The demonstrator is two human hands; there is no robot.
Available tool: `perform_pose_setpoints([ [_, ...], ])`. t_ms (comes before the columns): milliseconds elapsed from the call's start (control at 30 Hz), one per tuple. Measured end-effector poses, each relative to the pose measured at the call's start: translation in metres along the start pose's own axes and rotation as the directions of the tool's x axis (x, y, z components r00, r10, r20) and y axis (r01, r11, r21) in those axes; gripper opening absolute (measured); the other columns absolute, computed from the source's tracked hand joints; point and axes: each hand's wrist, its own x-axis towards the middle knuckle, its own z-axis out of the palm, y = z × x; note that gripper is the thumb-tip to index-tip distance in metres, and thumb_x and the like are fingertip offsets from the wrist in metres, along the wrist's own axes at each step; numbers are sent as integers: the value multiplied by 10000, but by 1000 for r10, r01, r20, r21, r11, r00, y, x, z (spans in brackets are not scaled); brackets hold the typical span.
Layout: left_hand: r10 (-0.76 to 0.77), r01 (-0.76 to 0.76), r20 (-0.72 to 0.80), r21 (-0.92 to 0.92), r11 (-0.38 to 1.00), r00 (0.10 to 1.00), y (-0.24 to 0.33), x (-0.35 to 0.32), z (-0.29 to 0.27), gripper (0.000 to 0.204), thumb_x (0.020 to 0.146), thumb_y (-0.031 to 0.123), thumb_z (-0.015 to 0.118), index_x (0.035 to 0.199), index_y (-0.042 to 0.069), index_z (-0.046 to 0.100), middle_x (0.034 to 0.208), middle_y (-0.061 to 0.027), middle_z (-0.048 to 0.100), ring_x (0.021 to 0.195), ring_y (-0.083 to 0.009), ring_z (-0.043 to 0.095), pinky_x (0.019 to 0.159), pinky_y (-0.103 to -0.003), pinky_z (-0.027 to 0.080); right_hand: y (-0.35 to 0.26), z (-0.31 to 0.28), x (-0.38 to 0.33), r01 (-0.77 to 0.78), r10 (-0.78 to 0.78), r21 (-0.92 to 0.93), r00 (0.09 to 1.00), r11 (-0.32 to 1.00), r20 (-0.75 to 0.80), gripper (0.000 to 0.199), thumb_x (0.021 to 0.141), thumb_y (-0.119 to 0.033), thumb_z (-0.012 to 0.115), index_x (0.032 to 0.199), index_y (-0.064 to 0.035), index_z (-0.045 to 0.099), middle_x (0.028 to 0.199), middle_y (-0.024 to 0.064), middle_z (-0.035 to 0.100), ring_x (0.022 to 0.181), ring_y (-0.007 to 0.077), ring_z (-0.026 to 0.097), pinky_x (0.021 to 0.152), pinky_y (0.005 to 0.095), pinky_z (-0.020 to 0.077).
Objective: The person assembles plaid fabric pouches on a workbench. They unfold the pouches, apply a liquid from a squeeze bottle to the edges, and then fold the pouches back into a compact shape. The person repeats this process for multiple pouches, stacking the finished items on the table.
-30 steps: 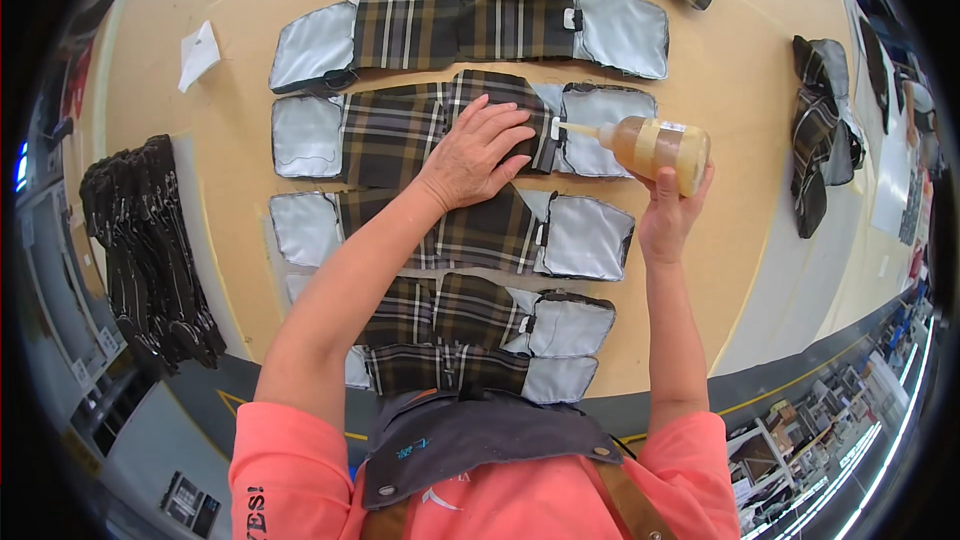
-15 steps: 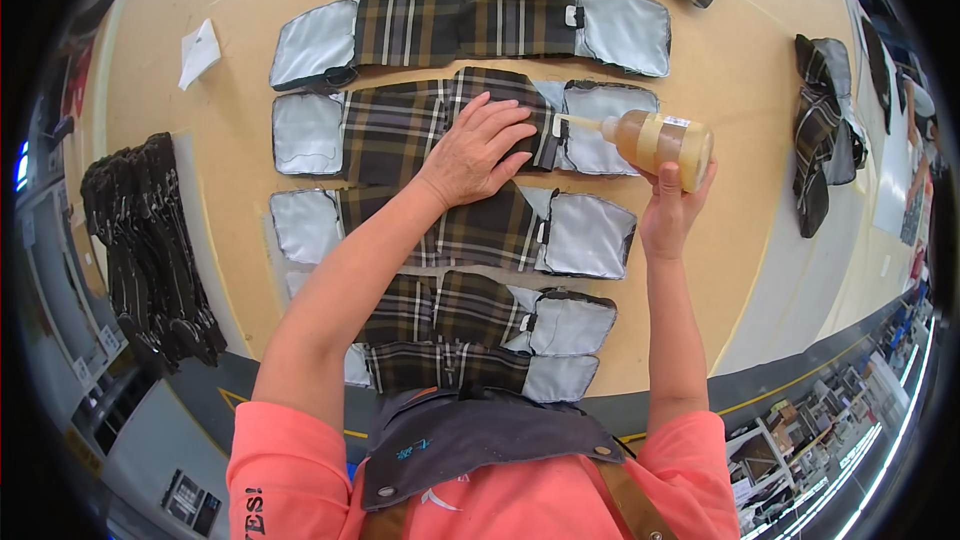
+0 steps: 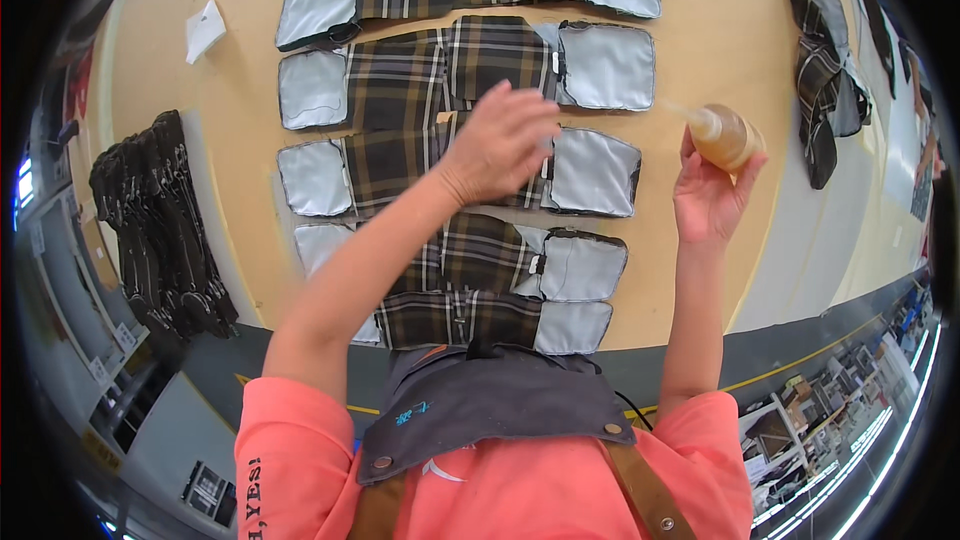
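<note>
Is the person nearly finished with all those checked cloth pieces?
Hard to say. Five plaid pieces lie in neat rows on the tan table, so laying out looks done. In hand: the right hand holds an amber squeeze bottle, nozzle aimed at the cloth, while the left hand hovers over the third piece. Which pieces are treated doesn't show. More cloth is piled at the right.

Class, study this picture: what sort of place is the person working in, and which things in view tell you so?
Probably a sewing or garment workshop: rows of plaid fabric pieces lie on a big worktable, a stack of dark pieces sits alongside, and the right hand holds a squeeze bottle.
</note>
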Motion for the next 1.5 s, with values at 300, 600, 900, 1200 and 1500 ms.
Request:
perform_pose_setpoints([
  [300, -255, 246, 122, 86, 966, 959, 50, -67, 4, 247, 856, 190, 639, 1086, 105, 610, 1230, -44, 564, 1247, -239, 460, 1130, -494, 223, 34, -39, -69, 270, -311, -781, 945, 563, 103, 647, 882, -410, 668, 1333, -46, 380, 1215, 75, 504, 1106, 193, 525, 907, 348, 481],
  [600, -331, 328, 77, 53, 943, 940, 76, -89, -10, 282, 829, 131, 656, 1106, 103, 612, 1241, -66, 546, 1244, -276, 457, 1103, -519, 267, 63, -48, -62, 278, -318, -847, 938, 452, 138, 704, 825, -317, 760, 1315, -44, 335, 1214, 72, 460, 1127, 182, 457, 992, 324, 372],
  [900, -379, 378, 38, 33, 925, 924, 99, -105, -13, 252, 834, 123, 649, 1084, 98, 630, 1210, -80, 564, 1220, -307, 479, 1089, -526, 291, 60, -46, -68, 278, -257, -855, 950, 438, 177, 692, 837, -332, 743, 1310, -31, 338, 1231, 94, 485, 1145, 197, 462, 1006, 326, 361],
  [1200, -420, 419, 35, 47, 907, 907, 113, -120, -16, 221, 857, 126, 631, 1076, 94, 642, 1206, -84, 568, 1225, -304, 478, 1087, -513, 304, 62, -57, -61, 325, -323, -833, 927, 448, 189, 696, 845, -361, 733, 1315, -36, 335, 1216, 75, 444, 1145, 183, 428, 996, 308, 347],
  [1500, -391, 391, 21, 37, 920, 920, 128, -133, -11, 224, 849, 130, 639, 1071, 95, 634, 1208, -74, 564, 1233, -282, 471, 1086, -509, 300, 52, -52, -71, 20, -50, -341, 995, 940, -81, 621, 856, -348, 707, 1303, -34, 412, 1231, 120, 518, 1123, 286, 552, 830, 399, 574],
])
